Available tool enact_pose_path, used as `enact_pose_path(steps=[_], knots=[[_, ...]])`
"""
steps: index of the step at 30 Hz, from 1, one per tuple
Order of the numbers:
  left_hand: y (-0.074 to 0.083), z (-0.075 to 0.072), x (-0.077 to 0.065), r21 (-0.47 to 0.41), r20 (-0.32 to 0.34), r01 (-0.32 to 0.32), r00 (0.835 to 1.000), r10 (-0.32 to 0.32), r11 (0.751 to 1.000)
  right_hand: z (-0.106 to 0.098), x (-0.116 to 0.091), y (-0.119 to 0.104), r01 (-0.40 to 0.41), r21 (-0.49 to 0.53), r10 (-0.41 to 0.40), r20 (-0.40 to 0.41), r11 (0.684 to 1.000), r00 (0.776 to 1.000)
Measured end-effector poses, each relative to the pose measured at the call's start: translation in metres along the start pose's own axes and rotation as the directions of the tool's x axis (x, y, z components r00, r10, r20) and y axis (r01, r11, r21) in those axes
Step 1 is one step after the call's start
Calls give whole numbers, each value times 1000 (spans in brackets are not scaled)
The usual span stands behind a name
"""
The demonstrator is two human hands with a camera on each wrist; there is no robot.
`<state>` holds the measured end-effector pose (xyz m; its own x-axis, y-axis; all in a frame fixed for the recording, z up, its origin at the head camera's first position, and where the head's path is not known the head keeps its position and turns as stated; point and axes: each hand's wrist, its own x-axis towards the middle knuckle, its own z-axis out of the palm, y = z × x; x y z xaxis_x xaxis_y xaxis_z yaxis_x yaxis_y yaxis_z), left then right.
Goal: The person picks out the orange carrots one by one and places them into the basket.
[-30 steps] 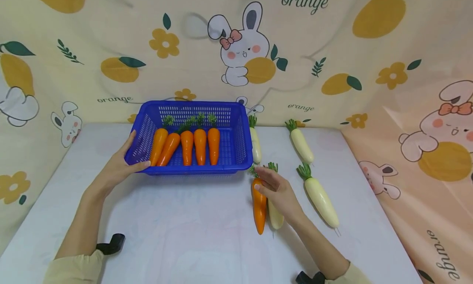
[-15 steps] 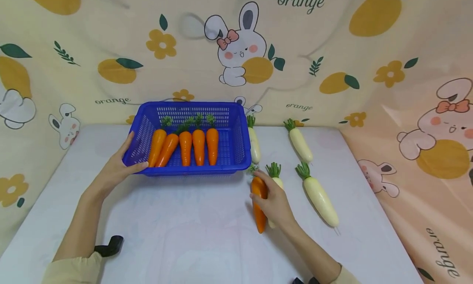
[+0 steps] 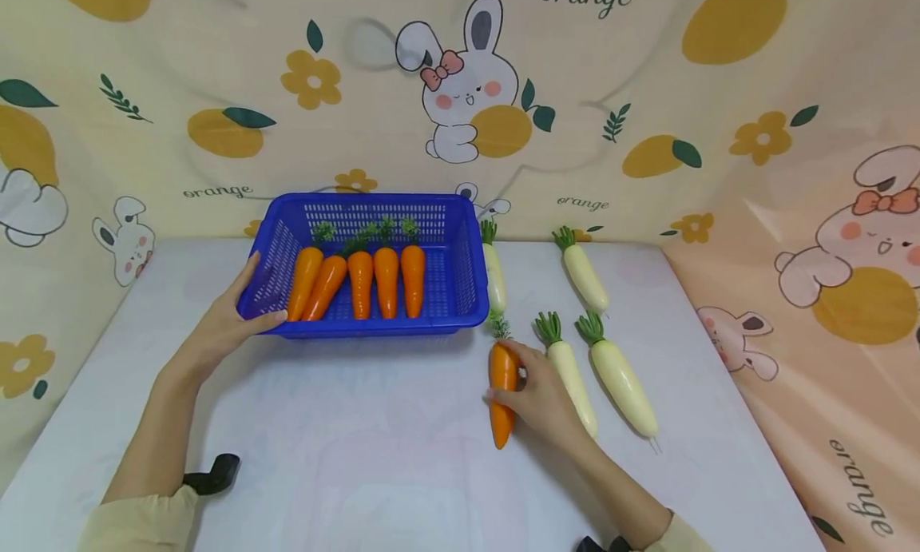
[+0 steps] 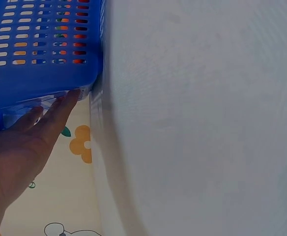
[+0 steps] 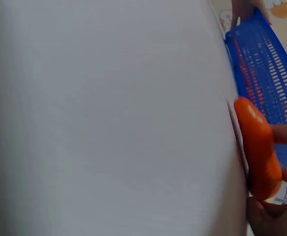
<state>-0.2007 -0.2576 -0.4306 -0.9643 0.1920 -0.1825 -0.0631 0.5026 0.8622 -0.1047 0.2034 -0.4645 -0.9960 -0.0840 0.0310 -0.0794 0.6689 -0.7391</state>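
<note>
My right hand pinches an orange carrot between thumb and fingers, just in front of the basket's right corner. In the right wrist view the carrot lies close to the tabletop, with a dark shadow along it. My left hand holds the left end of a blue plastic basket, thumb on the front rim and fingers along the side wall. Inside the basket several carrots lie in a row, green tops toward the back. Beside my right hand is a white radish, its lower end partly behind the wrist.
Two more white radishes lie to the right, a far one and a nearer one. Another radish rests against the basket's right side. A patterned cloth rises behind the white table.
My right hand has come down onto the carrot and closed round it. The radish beside it has shifted to the right and tilted. My left hand and the basket stay in place.
</note>
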Motion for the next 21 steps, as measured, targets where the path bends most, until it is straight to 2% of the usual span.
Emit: enact_pose_path(steps=[4,6,9,12,16,19,21], knots=[[0,0,0,-7,-3,-9,1000,9,1000,-2,3,-2,10,-77,-10,-1,997,1000],[0,0,0,-9,-3,-14,1000,14,1000,-4,5,-1,1,-53,1,24,999,1000],[-1,0,-1,-18,-7,-16,1000,15,1000,-6,7,2,-37,31,35,67,999,997],[-1,1,-1,-30,-7,-17,1000,17,999,-11,9,5,-104,141,91,96,985,991],[-1,2,-2,-42,-4,-14,1000,14,999,-22,13,3,-174,298,143,123,939,982],[0,1,-2,-40,-4,-11,1000,11,999,-34,21,-3,-181,369,143,128,912,981],[0,1,-2,-37,-3,-13,1000,13,999,-42,27,-8,-161,367,124,122,916,985]])
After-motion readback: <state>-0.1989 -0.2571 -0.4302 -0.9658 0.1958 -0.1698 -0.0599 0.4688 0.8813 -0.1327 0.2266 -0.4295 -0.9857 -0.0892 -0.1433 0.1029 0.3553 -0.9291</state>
